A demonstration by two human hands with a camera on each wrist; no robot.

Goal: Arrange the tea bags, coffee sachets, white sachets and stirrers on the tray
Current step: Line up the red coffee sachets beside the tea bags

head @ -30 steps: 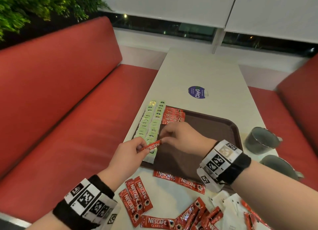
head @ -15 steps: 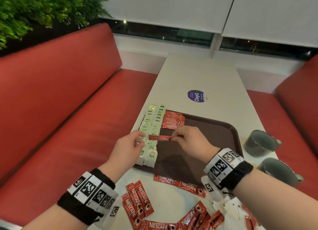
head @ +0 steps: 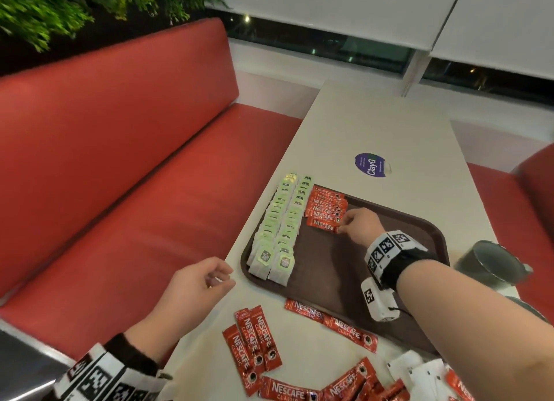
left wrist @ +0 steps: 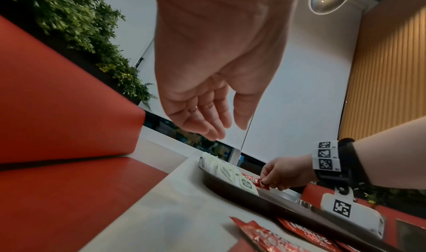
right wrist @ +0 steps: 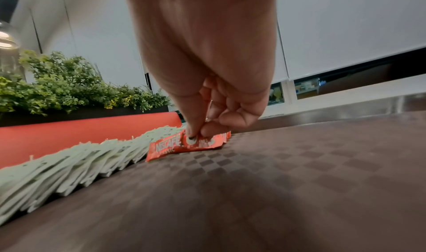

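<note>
A brown tray (head: 329,268) lies on the white table. Two rows of green tea bags (head: 278,223) fill its left side, and red coffee sachets (head: 325,204) are stacked beside them at the far end. My right hand (head: 344,225) pinches the right end of the nearest red coffee sachet (right wrist: 184,144) and holds it down against the tray by that stack. My left hand (head: 215,277) hovers off the tray's near left corner, fingers loosely curled and holding nothing (left wrist: 216,128). More coffee sachets (head: 257,343) and white sachets (head: 419,373) lie loose on the table in front.
Two dark mugs (head: 491,265) stand right of the tray. A purple sticker (head: 370,164) marks the table beyond it. Red bench seats (head: 135,190) run along both sides, and a plant hedge (head: 75,5) tops the left backrest.
The sachet held by both hands passed to my right hand alone, which carried it to the far stack and lowered it there. My left hand let go and drew back toward the table's near edge.
</note>
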